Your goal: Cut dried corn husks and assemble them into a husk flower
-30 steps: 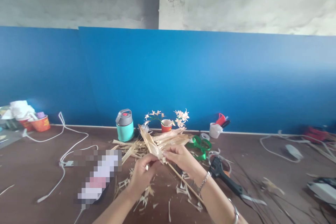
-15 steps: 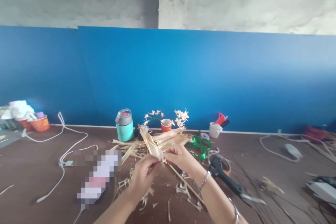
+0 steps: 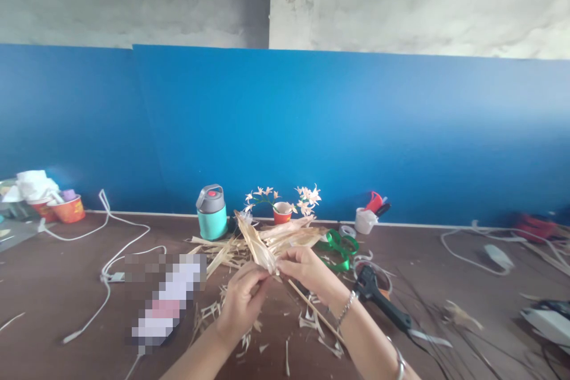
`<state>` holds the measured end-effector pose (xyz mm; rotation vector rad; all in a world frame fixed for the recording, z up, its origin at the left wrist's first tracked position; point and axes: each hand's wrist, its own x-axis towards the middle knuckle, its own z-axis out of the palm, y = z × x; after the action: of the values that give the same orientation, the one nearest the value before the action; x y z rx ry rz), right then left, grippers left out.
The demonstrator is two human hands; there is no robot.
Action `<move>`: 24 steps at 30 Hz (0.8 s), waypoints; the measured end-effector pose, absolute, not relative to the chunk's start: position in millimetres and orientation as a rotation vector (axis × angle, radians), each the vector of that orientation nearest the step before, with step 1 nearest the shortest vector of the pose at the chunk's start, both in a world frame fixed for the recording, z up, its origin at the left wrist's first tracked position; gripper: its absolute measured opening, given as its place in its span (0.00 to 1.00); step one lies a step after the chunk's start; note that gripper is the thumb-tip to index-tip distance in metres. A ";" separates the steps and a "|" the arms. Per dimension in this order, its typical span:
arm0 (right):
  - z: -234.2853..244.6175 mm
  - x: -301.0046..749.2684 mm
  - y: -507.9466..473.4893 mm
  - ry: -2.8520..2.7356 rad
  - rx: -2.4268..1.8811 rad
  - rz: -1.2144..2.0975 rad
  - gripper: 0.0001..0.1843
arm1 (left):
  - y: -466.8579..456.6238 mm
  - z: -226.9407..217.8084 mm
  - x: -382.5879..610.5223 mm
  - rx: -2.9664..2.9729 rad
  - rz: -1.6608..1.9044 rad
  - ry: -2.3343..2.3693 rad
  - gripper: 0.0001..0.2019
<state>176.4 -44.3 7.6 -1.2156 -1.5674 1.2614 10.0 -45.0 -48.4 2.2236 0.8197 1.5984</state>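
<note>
A dry, pale corn husk [image 3: 256, 241] points up and away from me over the middle of the table. My left hand [image 3: 244, 294] is closed on the left side of its lower end, thumb and fingers pinched. From the right, my right hand [image 3: 300, 267] pinches the same end, its fingertips close to the left ones. Beneath my right forearm runs a thin tan stick [image 3: 314, 309]; whether a hand touches it I cannot tell. More husks [image 3: 291, 237] lie in a pile just behind my hands, with narrow husk scraps [image 3: 312, 320] scattered on the brown tabletop.
Behind the pile stand a turquoise jar [image 3: 212, 222] and a red cup [image 3: 282, 214] among small pale flowers [image 3: 309, 197]. Green ribbon [image 3: 342, 246] and a black glue gun [image 3: 383, 300] lie to the right. White cables [image 3: 107, 249] cross the left side. A blue partition [image 3: 285, 124] closes the back.
Almost nothing differs. Both hands stay at the lower end of the husk, with only a slight shift of the right fingers.
</note>
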 end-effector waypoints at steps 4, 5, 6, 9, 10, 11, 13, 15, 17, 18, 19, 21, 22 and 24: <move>11.0 173.3 -46.6 -1.482 -1.148 1.375 0.07 | -47.7 -44.7 10.6 2.235 1.640 0.798 0.07; 11.3 172.7 -47.0 -1.461 -1.134 1.404 0.08 | -48.9 -43.4 10.6 2.241 1.648 0.794 0.07; 11.4 172.2 -47.3 -1.444 -1.117 1.434 0.08 | -50.1 -42.1 10.6 2.243 1.658 0.792 0.07; 10.6 171.4 -48.0 -1.405 -1.049 1.509 0.09 | -53.1 -38.6 10.3 2.236 1.680 0.814 0.07; 10.2 171.3 -48.2 -1.395 -1.026 1.525 0.09 | -53.6 -37.9 10.2 2.232 1.682 0.821 0.07; 9.8 171.3 -48.3 -1.390 -1.008 1.536 0.09 | -53.7 -37.5 10.1 2.227 1.681 0.827 0.07; 9.2 171.6 -48.4 -1.387 -1.001 1.539 0.10 | -53.3 -37.8 9.9 2.216 1.676 0.842 0.07; 9.3 172.4 -48.0 -1.382 -1.040 1.509 0.10 | -52.4 -38.8 9.6 2.195 1.672 0.879 0.06; 10.2 173.6 -47.4 -1.381 -1.099 1.484 0.09 | -51.5 -39.8 9.3 2.174 1.664 0.939 0.05; 11.0 174.2 -47.2 -1.389 -1.123 1.488 0.09 | -51.0 -40.3 9.2 2.164 1.663 0.970 0.05; 11.9 174.7 -47.2 -1.408 -1.139 1.501 0.09 | -50.5 -40.7 9.0 2.154 1.664 0.998 0.05; 13.5 175.0 -47.9 -1.455 -1.163 1.540 0.08 | -49.6 -41.5 8.7 2.135 1.664 1.035 0.05; 13.8 174.5 -48.4 -1.474 -1.184 1.547 0.08 | -49.2 -41.9 8.6 2.125 1.661 1.045 0.05; 13.0 172.7 -49.3 -1.489 -1.236 1.534 0.06 | -48.6 -42.5 8.4 2.110 1.646 1.057 0.06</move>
<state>172.7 -49.3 13.0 -1.2357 -1.4885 1.5340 8.4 -48.6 -42.5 2.1102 1.0569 1.6461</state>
